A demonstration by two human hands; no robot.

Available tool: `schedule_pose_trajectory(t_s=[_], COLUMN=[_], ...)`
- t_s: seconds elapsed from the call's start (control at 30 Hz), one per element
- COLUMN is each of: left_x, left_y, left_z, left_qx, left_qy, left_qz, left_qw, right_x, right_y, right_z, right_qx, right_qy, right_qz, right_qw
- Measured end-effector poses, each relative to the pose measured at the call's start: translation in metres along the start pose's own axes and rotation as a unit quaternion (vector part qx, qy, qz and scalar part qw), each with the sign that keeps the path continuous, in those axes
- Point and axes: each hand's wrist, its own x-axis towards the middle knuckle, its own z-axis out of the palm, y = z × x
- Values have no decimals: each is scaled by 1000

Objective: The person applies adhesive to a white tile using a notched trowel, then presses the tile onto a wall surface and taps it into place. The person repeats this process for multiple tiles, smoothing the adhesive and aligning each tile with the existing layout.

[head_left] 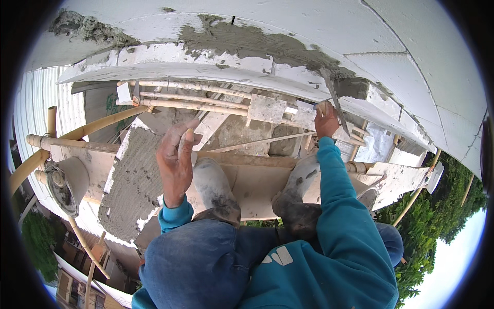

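Observation:
My left hand (176, 154) is raised over the platform with fingers loosely curled and apart, holding nothing visible, beside a white-edged slab coated in grey mortar (128, 180). My right hand (326, 121) grips a long flat metal trowel (331, 87), held upright at the white beam (244, 64) overhead. Patchy grey mortar (242, 44) covers part of that beam and the white surface above it. My dust-covered legs (211, 185) rest on a wide board (252, 193) beneath me.
Bamboo scaffold poles (92, 126) cross below the beam and at both sides. A mortar-stained bucket (72, 183) hangs or rests at left beside corrugated sheeting (41, 98). Wooden planks (257, 139) and concrete lie beyond my knees. Trees (442, 216) show below at right.

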Motion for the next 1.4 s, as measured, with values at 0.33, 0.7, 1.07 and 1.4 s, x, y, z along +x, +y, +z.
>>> schedule_pose_trajectory(t_s=[0.33, 0.7, 1.07, 1.4], left_x=[0, -1, 6, 5], left_y=[10, 7, 14, 23], left_z=[9, 9, 27, 17], left_qx=[40, 23, 21, 27], left_qy=[-19, -14, -51, -29], left_qz=[-16, -4, 4, 28], left_qw=[999, 1000, 998, 999], right_x=[-22, -6, -30, -103], right_y=[-94, -65, -113, -176], right_z=[8, 89, 82, 93], right_qx=[182, 360, 386, 383], right_qy=[-61, -35, -123, -44], right_qz=[217, 372, 437, 342], right_qw=[957, 855, 803, 857])
